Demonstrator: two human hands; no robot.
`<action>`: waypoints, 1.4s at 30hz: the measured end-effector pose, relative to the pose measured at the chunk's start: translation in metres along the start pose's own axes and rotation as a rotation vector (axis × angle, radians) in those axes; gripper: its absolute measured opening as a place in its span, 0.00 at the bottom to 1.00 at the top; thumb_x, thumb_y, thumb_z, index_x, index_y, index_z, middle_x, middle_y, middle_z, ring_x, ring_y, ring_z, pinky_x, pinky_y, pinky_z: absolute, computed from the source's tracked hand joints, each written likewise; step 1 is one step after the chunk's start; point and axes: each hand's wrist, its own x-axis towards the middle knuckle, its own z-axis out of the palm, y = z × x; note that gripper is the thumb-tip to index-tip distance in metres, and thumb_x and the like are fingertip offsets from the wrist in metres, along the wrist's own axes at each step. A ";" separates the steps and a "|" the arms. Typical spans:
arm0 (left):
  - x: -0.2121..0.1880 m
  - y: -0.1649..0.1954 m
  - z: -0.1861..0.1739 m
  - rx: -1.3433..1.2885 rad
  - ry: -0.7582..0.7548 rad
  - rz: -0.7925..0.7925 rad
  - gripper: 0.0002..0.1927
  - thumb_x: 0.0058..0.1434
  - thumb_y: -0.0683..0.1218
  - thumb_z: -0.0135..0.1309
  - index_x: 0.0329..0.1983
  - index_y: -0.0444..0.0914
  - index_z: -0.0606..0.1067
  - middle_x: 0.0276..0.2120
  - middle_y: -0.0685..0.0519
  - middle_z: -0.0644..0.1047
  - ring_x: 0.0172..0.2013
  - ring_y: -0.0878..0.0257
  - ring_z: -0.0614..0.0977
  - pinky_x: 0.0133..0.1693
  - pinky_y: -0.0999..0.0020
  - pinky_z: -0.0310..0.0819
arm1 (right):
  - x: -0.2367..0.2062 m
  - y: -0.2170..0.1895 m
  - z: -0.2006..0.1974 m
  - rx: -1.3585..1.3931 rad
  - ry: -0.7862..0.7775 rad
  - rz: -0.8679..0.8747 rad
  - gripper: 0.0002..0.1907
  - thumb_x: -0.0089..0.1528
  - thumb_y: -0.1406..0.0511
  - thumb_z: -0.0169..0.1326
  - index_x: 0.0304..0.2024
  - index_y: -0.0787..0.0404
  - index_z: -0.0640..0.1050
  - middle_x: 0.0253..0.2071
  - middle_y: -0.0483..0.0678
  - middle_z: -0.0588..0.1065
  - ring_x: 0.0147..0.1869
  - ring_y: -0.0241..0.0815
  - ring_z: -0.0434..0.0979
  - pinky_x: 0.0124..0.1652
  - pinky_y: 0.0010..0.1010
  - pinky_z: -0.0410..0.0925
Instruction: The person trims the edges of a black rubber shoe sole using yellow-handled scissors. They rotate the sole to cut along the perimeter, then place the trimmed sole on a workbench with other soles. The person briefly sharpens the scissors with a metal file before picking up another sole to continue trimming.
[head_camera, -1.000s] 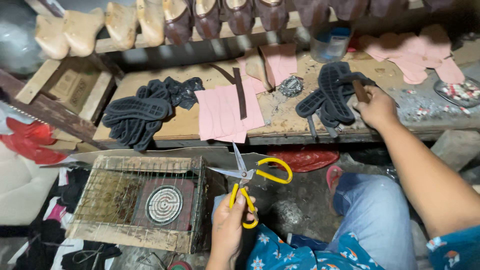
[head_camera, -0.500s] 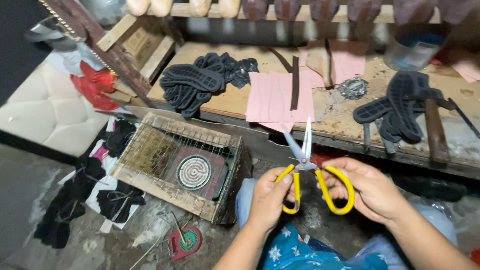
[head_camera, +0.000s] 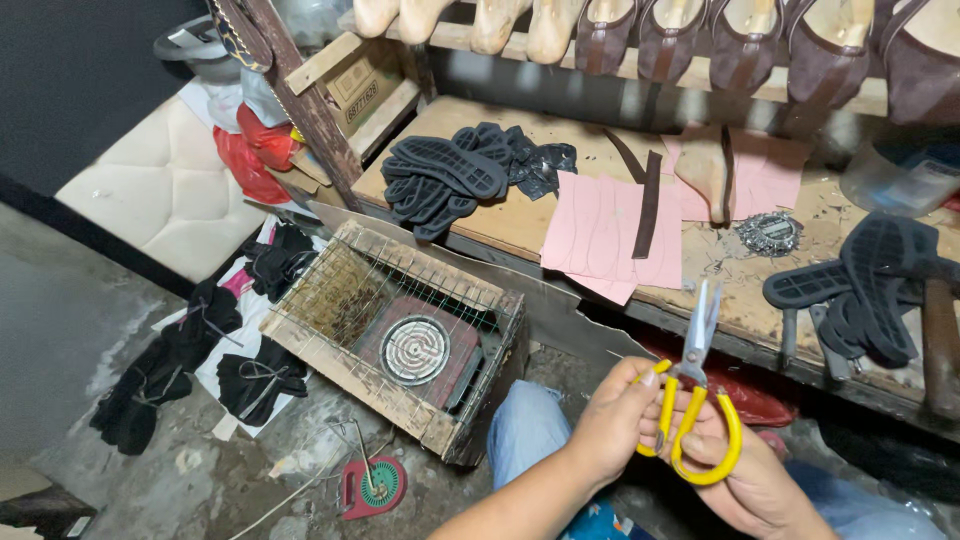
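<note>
Both my hands hold a pair of yellow-handled scissors (head_camera: 692, 400) low in front of me, blades pointing up and nearly closed. My left hand (head_camera: 605, 420) grips the left handle loop from the side. My right hand (head_camera: 745, 480) cradles the right loop from below, fingers through it. Above the blades lies a low wooden workbench (head_camera: 520, 215) with pink paper patterns (head_camera: 600, 230), a dark strap (head_camera: 648, 205) and stacks of black rubber soles at the left (head_camera: 440, 175) and at the right (head_camera: 865, 285).
A wire-caged electric coil heater (head_camera: 400, 335) sits on the floor left of my knee (head_camera: 525, 425). Black straps (head_camera: 200, 350) lie on the ground at the left. Shoes on wooden lasts (head_camera: 700, 40) line a rack above the bench. A hammer handle (head_camera: 940, 345) rests at the right.
My right hand left the soles on the bench and came down to join the left on the scissors. The view swung left and down, and the scissors closed.
</note>
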 end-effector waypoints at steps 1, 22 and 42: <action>0.004 0.000 0.000 0.029 -0.053 -0.009 0.11 0.79 0.50 0.43 0.52 0.39 0.69 0.38 0.51 0.74 0.34 0.65 0.74 0.35 0.71 0.70 | 0.000 0.000 -0.002 -0.009 -0.047 -0.025 0.29 0.62 0.66 0.58 0.63 0.73 0.67 0.52 0.58 0.73 0.55 0.52 0.75 0.57 0.47 0.66; 0.177 0.261 -0.067 -0.429 0.777 0.324 0.35 0.58 0.59 0.59 0.67 0.44 0.65 0.64 0.52 0.70 0.63 0.52 0.70 0.59 0.46 0.63 | 0.045 -0.042 -0.026 -0.631 0.124 -0.254 0.24 0.64 0.57 0.51 0.60 0.60 0.73 0.36 0.50 0.76 0.35 0.40 0.76 0.34 0.29 0.71; 0.154 0.296 -0.110 -0.447 0.635 0.303 0.23 0.57 0.57 0.55 0.48 0.38 0.74 0.42 0.49 0.80 0.41 0.53 0.83 0.39 0.63 0.83 | 0.047 -0.011 -0.030 -0.587 0.290 -0.215 0.16 0.61 0.59 0.52 0.46 0.63 0.77 0.27 0.51 0.74 0.25 0.47 0.76 0.27 0.36 0.70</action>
